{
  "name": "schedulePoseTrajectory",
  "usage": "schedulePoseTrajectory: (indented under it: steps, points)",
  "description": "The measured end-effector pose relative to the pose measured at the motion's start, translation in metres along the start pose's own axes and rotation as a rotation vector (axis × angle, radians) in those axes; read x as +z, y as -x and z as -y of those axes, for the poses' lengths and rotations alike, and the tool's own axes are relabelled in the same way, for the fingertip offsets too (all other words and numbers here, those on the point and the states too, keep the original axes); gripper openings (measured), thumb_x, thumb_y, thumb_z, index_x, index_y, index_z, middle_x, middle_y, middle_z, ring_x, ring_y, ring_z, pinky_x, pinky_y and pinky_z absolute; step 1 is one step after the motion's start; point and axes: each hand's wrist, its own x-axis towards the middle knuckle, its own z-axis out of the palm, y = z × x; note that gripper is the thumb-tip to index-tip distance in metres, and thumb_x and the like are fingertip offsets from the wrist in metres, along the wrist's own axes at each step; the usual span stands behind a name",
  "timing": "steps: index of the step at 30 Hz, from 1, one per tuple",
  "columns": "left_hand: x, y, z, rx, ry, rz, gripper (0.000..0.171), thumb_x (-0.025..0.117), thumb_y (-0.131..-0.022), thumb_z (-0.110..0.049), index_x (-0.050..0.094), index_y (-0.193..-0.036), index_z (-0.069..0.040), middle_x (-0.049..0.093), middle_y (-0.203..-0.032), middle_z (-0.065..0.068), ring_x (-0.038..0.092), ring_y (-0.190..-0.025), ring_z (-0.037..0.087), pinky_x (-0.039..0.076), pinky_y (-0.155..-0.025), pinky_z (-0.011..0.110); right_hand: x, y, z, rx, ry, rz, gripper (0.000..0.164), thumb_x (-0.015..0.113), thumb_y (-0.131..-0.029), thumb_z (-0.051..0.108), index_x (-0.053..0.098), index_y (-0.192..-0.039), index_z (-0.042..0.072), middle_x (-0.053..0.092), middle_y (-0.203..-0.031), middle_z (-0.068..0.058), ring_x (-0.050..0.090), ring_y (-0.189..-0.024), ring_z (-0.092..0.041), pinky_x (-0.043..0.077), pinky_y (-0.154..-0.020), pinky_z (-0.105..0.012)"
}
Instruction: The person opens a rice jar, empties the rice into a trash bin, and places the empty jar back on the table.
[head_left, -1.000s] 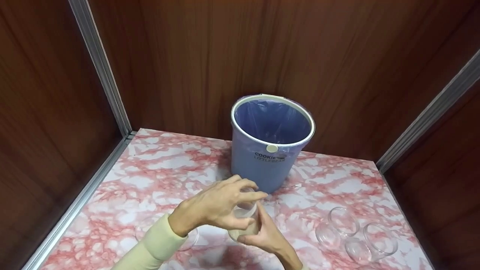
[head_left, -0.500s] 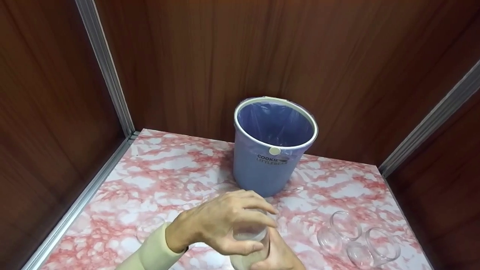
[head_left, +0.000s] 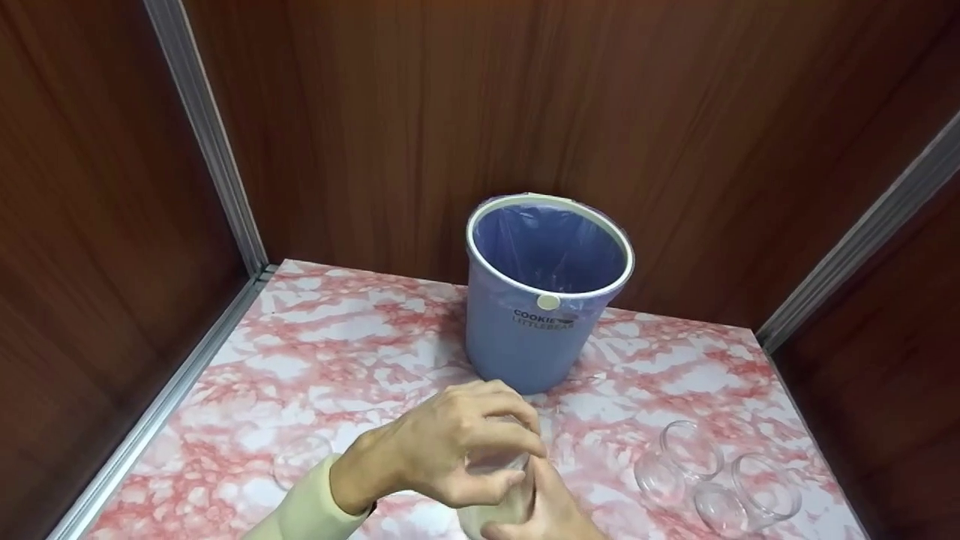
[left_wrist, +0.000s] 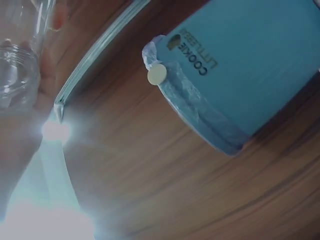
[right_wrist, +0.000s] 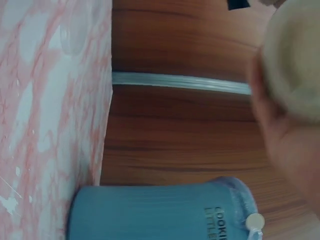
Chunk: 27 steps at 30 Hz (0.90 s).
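Note:
In the head view a clear plastic jar [head_left: 495,514] with a pale, cloudy lower part is held between both hands. My left hand [head_left: 450,439] comes over it from the left, fingers and thumb curled round its upper part. From the right, my right hand [head_left: 551,502] grips the jar's body lower down, partly cut off by the frame edge. Threaded rings show on the clear jar [left_wrist: 17,75] in the left wrist view. The right wrist view shows its round pale base [right_wrist: 297,57], blurred, against my right hand [right_wrist: 290,140]. Left fingers hide much of the rim.
A blue bin [head_left: 532,345] with a clear liner and white rim stands behind the hands. Several clear round containers [head_left: 720,506] are at the right of the marbled table [head_left: 322,337]; a faint clear one [head_left: 300,457] lies left. Wood-look panels [head_left: 375,135] enclose the table.
Over the last second both hands and the jar have come down and nearer to me, away from the bin. In the last half second the left fingertips have shifted slightly leftward.

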Motion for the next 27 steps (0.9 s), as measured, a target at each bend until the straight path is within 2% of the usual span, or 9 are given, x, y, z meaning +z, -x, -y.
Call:
schedulePoseTrajectory:
  steps: [4, 7, 10, 13, 17, 19, 21, 24, 27]
  points:
    - [0.002, 0.002, 0.0, -0.037, -0.093, 0.005, 0.021, 0.06, -0.081, -0.026, 0.069, -0.098, -0.019, 0.059, -0.102, -0.005, 0.055, -0.094, 0.009, 0.041, -0.087, 0.02, 0.006, 0.0, -0.001, 0.003, 0.108, -0.111, 0.097, 0.071, -0.071, -0.004, 0.01, -0.144, 0.008, 0.041, -0.132, -0.019, 0.06, -0.103, -0.026, 0.048, -0.088, -0.033]
    - [0.004, 0.002, -0.001, -0.07, -0.161, 0.001, 0.021, 0.06, -0.081, -0.029, 0.069, -0.098, -0.02, 0.06, -0.102, -0.005, 0.054, -0.094, 0.01, 0.043, -0.082, 0.022, 0.009, -0.005, -0.006, -0.109, 0.311, -0.181, 0.106, 0.078, -0.067, 0.001, 0.006, -0.145, 0.002, 0.037, -0.139, -0.018, 0.054, -0.112, -0.028, 0.045, -0.093, -0.036]
    - [0.009, 0.002, 0.001, -0.132, -0.252, -0.015, 0.02, 0.058, -0.082, -0.029, 0.068, -0.097, -0.022, 0.06, -0.102, -0.005, 0.053, -0.096, 0.011, 0.043, -0.079, 0.025, 0.011, -0.013, -0.013, -0.208, 0.612, -0.333, 0.104, 0.081, -0.065, 0.009, 0.013, -0.142, -0.004, 0.038, -0.139, -0.016, 0.053, -0.113, -0.028, 0.046, -0.092, -0.036]
    - [0.014, 0.003, 0.004, -0.204, -0.307, -0.027, 0.019, 0.056, -0.082, -0.028, 0.068, -0.095, -0.021, 0.059, -0.102, -0.005, 0.052, -0.098, 0.011, 0.041, -0.08, 0.028, 0.014, -0.019, -0.021, -0.275, 0.931, -0.515, 0.091, 0.079, -0.065, 0.02, 0.027, -0.134, -0.009, 0.047, -0.127, -0.017, 0.057, -0.103, -0.026, 0.05, -0.084, -0.033]
    - [0.017, 0.007, 0.005, -0.27, -0.3, -0.038, 0.018, 0.057, -0.083, -0.028, 0.068, -0.094, -0.02, 0.058, -0.103, -0.004, 0.052, -0.1, 0.012, 0.041, -0.08, 0.028, 0.017, -0.022, -0.024, -0.331, 1.106, -0.607, 0.083, 0.074, -0.069, 0.032, 0.035, -0.127, -0.011, 0.052, -0.116, -0.015, 0.056, -0.094, -0.02, 0.048, -0.081, -0.026]
    - [0.014, 0.008, 0.004, -0.281, -0.276, -0.03, 0.021, 0.056, -0.085, -0.031, 0.068, -0.097, -0.02, 0.058, -0.108, -0.004, 0.052, -0.102, 0.012, 0.041, -0.081, 0.028, 0.015, -0.024, -0.017, -0.364, 0.975, -0.513, 0.083, 0.075, -0.071, 0.026, 0.032, -0.129, -0.015, 0.05, -0.118, -0.019, 0.055, -0.098, -0.024, 0.048, -0.085, -0.03]
    - [0.009, 0.008, 0.001, -0.255, -0.235, -0.002, 0.025, 0.055, -0.086, -0.036, 0.066, -0.103, -0.02, 0.057, -0.115, -0.003, 0.052, -0.107, 0.012, 0.041, -0.085, 0.028, 0.012, -0.021, -0.001, -0.311, 0.755, -0.371, 0.087, 0.079, -0.069, 0.018, 0.028, -0.133, -0.012, 0.047, -0.124, -0.021, 0.054, -0.104, -0.026, 0.046, -0.089, -0.033]
    - [-0.001, 0.006, -0.005, -0.161, -0.129, 0.052, 0.035, 0.055, -0.087, -0.041, 0.062, -0.114, -0.018, 0.053, -0.126, 0.0, 0.05, -0.115, 0.013, 0.039, -0.096, 0.028, 0.002, -0.007, 0.022, -0.087, 0.374, -0.164, 0.093, 0.079, -0.065, 0.003, 0.025, -0.14, -0.001, 0.045, -0.129, -0.021, 0.055, -0.108, -0.025, 0.044, -0.094, -0.033]
    - [-0.005, 0.003, -0.012, -0.05, -0.033, 0.102, 0.045, 0.058, -0.085, -0.042, 0.057, -0.122, -0.015, 0.049, -0.132, 0.002, 0.047, -0.121, 0.013, 0.034, -0.102, 0.026, -0.011, 0.012, 0.03, 0.149, 0.254, -0.043, 0.081, 0.075, -0.069, 0.006, 0.033, -0.138, 0.011, 0.054, -0.124, -0.012, 0.058, -0.104, -0.017, 0.044, -0.091, -0.027]
